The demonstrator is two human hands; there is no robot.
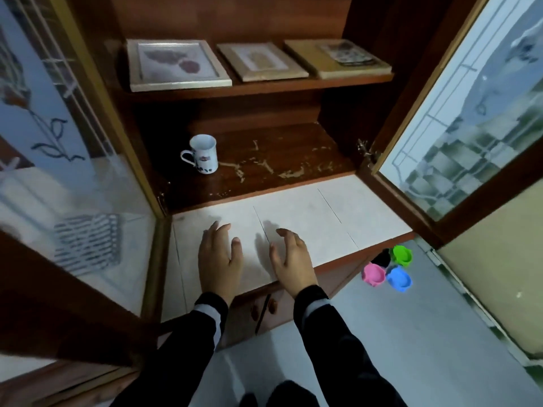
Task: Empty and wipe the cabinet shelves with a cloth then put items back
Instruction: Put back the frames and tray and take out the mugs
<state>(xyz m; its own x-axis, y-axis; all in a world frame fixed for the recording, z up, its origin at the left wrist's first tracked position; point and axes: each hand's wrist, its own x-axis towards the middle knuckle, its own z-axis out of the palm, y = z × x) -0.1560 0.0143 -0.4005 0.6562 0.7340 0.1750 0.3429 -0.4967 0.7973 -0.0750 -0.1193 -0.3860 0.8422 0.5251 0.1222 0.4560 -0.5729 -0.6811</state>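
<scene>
Standing alone at the left of the scratched, dark wooden lower shelf (279,160), a glossy white ceramic mug (202,154) is probably next to come out; lifting it upright by its looped handle looks safest. Three flat rectangular frames (176,64) lie on the far upper shelf (264,87). Nearer, the left hand (219,259) and right hand (291,259) hover empty, fingers relaxed, over the pale smooth counter (323,218).

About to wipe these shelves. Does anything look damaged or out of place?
Yes. The lower shelf has pale, flaky streaks across its dark wood, right of the mug: peeled finish or residue, I cannot tell which.
</scene>
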